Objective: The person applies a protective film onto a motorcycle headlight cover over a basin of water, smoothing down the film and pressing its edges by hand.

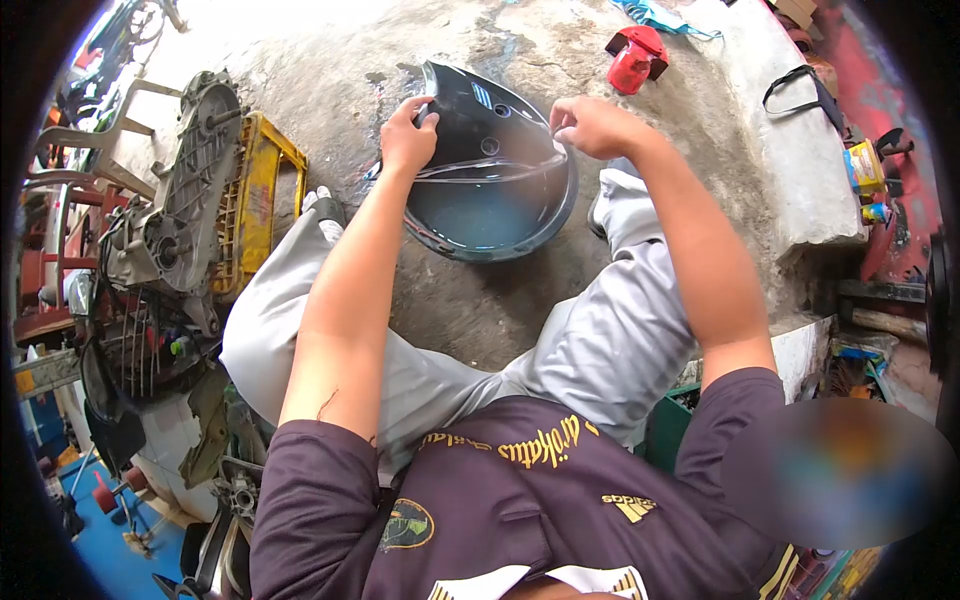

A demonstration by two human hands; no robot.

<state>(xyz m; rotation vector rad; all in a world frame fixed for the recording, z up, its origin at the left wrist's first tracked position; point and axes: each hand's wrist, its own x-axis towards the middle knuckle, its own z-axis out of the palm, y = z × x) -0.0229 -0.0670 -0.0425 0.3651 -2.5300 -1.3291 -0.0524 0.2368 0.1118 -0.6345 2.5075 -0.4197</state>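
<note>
Rough concrete floor [400, 40] spreads beneath the work, with a metal engine casing [185, 200] and a yellow crate [262, 190] over to the left hand's outer side. Between the person's bent legs [620, 310] sits a round basin [490, 256] of cloudy water [480, 215], probably placed there so both arms reach it easily.

Beyond the water, just beside the left hand and reaching across toward the right, is a glossy dark panel [460, 110] with two round holes and a striped blue sticker [482, 95]. The left hand [408, 140] is partly closed over its near-side edge, thumb on the face, which likely keeps it tilted and steady over the basin. The right hand [592, 128] is mostly curled, fingertips drawn together at the panel's opposite edge; whether it grips anything cannot be told. Pale, see-through lines cross the panel below both hands, their nature unclear. Past the right hand, well apart, lies a red part [632, 68].
</note>
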